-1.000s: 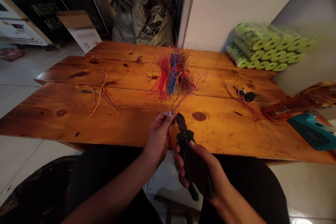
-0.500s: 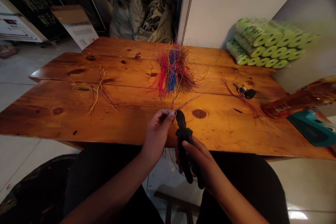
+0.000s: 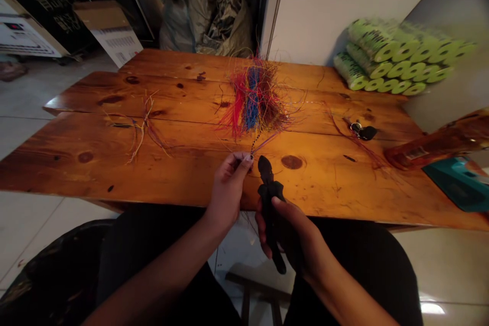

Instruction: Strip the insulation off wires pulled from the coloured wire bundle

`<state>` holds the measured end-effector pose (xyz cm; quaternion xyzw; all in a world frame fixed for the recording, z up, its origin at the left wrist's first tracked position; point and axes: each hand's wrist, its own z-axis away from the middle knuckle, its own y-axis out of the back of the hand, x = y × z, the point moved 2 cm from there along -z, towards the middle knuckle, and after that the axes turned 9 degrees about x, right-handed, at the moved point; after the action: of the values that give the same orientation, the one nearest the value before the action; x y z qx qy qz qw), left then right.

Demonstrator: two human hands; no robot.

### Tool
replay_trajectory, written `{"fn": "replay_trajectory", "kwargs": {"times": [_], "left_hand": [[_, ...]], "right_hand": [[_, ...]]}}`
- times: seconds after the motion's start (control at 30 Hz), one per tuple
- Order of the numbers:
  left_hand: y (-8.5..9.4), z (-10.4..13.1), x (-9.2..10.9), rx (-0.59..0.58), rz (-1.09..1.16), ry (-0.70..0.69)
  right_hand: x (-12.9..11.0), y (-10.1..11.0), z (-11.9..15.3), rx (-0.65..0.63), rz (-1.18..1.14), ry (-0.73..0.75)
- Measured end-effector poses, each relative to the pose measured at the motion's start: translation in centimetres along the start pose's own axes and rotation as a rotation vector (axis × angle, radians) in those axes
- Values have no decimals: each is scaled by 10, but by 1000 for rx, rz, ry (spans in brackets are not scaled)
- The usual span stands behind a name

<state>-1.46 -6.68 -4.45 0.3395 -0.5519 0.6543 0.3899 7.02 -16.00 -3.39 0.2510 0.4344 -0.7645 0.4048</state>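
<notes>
Pliers gripped by the right hand have parted slightly from the left hand, which pinches wires.

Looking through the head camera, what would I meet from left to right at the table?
Loose strands → left hand → pliers → keys → bottle.

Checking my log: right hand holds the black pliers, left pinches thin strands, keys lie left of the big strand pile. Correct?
Not quite: the head view shows the keys lying right of the big strand pile. The rest stands.
</notes>
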Motion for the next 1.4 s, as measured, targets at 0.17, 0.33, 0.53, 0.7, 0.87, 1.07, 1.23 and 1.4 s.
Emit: {"fn": "replay_trajectory", "kwargs": {"times": [0.17,0.33,0.53,0.7,0.87,1.07,1.23,1.4], "left_hand": [[0,-3,2,39,38,3],[3,-7,-1,48,71,93],[6,-11,2,-24,184,255],[6,-12,5,-54,190,274],[1,-5,5,-125,108,259],[-11,13,-1,-318,10,277],[-15,26,-7,-498,-129,349],[-15,36,-17,-701,-308,376]], "right_hand": [[-5,3,-2,21,105,23],[-33,22,-18,238,789,379],[-62,39,-41,646,1798,789],[-56,41,-57,678,1977,854],[-62,34,-47,622,1683,932],[-61,9,-29,91,862,857],[-83,25,-19,211,551,701],[-180,87,-8,538,627,822]]}}
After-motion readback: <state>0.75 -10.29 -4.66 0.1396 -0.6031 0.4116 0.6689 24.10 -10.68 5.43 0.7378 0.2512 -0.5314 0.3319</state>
